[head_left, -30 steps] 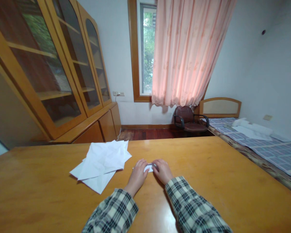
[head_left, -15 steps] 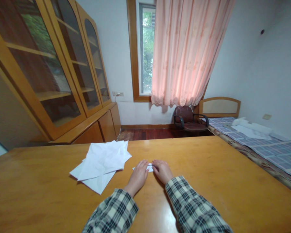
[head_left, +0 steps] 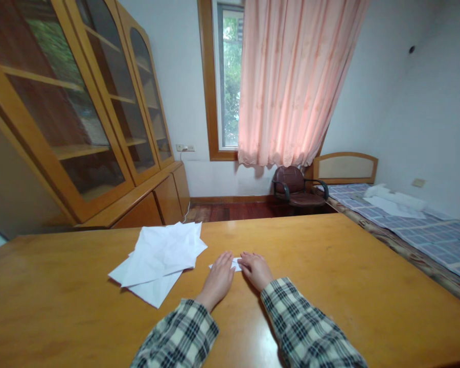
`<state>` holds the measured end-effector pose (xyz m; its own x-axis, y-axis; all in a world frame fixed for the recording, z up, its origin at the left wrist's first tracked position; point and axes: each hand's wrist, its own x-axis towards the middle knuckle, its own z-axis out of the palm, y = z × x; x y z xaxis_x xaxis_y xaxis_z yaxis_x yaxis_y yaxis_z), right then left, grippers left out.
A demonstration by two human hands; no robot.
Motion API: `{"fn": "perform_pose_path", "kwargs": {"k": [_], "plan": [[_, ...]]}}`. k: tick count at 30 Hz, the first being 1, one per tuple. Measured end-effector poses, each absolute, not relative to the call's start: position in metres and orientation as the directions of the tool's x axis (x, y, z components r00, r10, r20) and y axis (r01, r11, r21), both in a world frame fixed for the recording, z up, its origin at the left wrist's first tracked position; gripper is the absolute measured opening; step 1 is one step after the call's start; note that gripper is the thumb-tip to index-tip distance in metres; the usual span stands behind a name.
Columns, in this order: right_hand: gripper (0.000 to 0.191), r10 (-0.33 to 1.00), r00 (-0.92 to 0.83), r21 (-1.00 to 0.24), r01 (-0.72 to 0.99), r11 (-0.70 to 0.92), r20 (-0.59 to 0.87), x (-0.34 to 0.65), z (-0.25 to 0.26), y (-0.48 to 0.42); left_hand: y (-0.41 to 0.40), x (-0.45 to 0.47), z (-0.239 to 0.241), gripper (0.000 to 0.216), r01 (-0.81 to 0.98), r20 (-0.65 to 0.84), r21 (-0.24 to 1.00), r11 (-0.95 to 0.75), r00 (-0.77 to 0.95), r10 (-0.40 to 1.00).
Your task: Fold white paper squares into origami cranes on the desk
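A small folded piece of white paper lies flat on the wooden table, partly covered by both hands. My left hand is closed on its left part, fingers together and bent down over the paper; a white corner pokes out to the left of it. From the other side, my right hand grips the right part, its fingertips at the top edge. Between the hands a short strip of the paper shows, with a fold line along it. The thumbs are mostly hidden.
Left of my hands, several loose white sheets overlap in a pile on the table. A glass-door cabinet stands beyond at the left. A brown armchair and a bed are past the table's far right edge.
My right fingers have shifted slightly left along the paper's top edge. The left hand stays nearly in place, and the view has turned very slightly.
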<state>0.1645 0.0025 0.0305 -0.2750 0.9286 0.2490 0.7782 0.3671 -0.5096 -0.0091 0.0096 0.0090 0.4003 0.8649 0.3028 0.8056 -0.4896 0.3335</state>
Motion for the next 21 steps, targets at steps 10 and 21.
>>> {"fn": "perform_pose_path", "kwargs": {"k": [10, 21], "plan": [[0.025, 0.918, -0.274, -0.557, 0.733, 0.391, 0.285, 0.165, 0.030, 0.001, -0.004, -0.007, 0.037, 0.025, 0.814, 0.341, 0.338, -0.473, 0.362, 0.867], [0.023, 0.876, -0.287, -0.535, 0.704, 0.468, 0.388, 0.165, 0.026, 0.002, -0.010, -0.005, 0.043, 0.031, 0.867, 0.306, 0.293, -0.403, 0.314, 0.899]]}}
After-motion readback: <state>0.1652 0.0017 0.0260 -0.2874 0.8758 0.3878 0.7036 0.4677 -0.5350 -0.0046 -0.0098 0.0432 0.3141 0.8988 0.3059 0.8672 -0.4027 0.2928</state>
